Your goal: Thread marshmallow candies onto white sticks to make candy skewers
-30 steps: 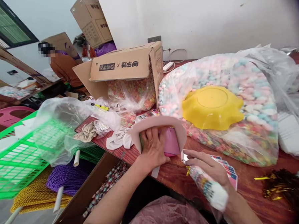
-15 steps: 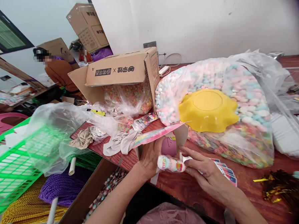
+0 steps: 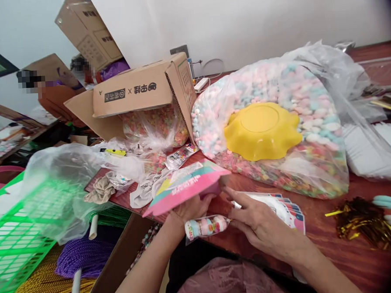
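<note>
My left hand [image 3: 192,206] is closed on a pink and teal printed cardboard box [image 3: 187,188], partly hidden beneath it. The box tilts so its printed outer face shows. In front of that wrist hangs a clear-wrapped stick of marshmallows [image 3: 206,227], pink, white and blue. Its right end is pinched by my right hand [image 3: 260,222]. Just beyond the right fingers, several printed cards [image 3: 289,209] lie fanned on the dark red table [image 3: 321,231].
Behind lies a large bag of marshmallows [image 3: 317,92] with a yellow wavy-edged bowl [image 3: 263,132] upside down on it. An open carton [image 3: 130,93] holds bagged candy. Left are a green basket [image 3: 17,247] and purple cords [image 3: 86,253]. Two people sit beyond. Gold tinsel [image 3: 360,225] lies right.
The box has tipped over, hiding its inside and showing its printed face. The marshmallow stick has moved left and down with my right hand. The whole view has shifted slightly.
</note>
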{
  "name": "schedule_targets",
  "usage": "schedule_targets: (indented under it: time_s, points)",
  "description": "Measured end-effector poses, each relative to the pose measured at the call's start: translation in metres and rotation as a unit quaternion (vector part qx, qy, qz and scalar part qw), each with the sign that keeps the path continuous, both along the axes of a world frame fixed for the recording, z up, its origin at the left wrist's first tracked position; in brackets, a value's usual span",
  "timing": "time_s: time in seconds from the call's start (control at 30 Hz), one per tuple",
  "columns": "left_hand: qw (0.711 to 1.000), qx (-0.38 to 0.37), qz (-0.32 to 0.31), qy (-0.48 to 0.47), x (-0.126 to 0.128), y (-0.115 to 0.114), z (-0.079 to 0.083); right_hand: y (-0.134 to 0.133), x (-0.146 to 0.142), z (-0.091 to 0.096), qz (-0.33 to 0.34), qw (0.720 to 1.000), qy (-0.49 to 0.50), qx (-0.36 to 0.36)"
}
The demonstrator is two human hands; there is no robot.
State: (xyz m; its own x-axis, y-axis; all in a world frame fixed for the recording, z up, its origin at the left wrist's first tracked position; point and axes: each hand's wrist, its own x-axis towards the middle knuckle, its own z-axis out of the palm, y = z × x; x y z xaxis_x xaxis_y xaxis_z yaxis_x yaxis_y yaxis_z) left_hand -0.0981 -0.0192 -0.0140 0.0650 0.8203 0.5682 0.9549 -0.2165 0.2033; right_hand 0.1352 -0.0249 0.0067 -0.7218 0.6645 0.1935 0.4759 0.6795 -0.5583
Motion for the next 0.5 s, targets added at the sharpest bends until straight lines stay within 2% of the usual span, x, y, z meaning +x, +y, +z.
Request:
schedule_targets:
  time_s: [0.13, 0.23, 0.37, 0.5]
  points:
    - [0.999, -0.019, 0.009, 0.031, 0.003, 0.005, 0.022, 0.002, -0.002, -0.001, 0.004, 0.999, 0.022, 0.032]
    - [0.999, -0.043, 0.006, 0.020, 0.001, 0.007, 0.031, 0.005, -0.005, 0.002, 0.016, 0.999, 0.011, 0.049]
    - [0.999, -0.018, -0.017, -0.024, -0.005, 0.011, 0.032, 0.010, -0.011, 0.012, 0.031, 0.998, -0.013, 0.056]
    - [0.996, 0.006, -0.051, -0.076, -0.008, 0.016, 0.029, 0.013, -0.016, 0.022, 0.042, 0.998, -0.028, 0.034]
